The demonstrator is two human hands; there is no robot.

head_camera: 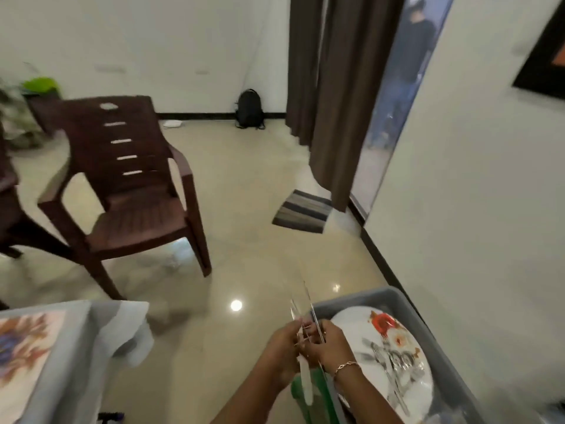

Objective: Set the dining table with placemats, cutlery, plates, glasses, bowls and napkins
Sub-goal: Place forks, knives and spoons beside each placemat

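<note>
Gripping a bundle of cutlery point(303, 310) between them, the fingers of the left hand point(282, 347) and the right hand point(328, 342) curl round the metal shafts just left of the grey tub point(360, 296). The tips point up and away, and a white handle point(306, 387) hangs below the palms. The wrists meet beside the tub's left rim, the right one wearing a thin bracelet point(345, 366), and the forearms run in from the bottom edge. Inside the tub lies a flowered plate point(360, 328) with loose forks point(394, 374) on it. Left of the tub, bare floor point(244, 240) stretches wide to the cloth-covered table point(76, 347), which carries a printed placemat point(24, 341). A brown chair point(128, 185) stands well beyond the tub, and the wall point(458, 209) runs close along its right side.
</note>
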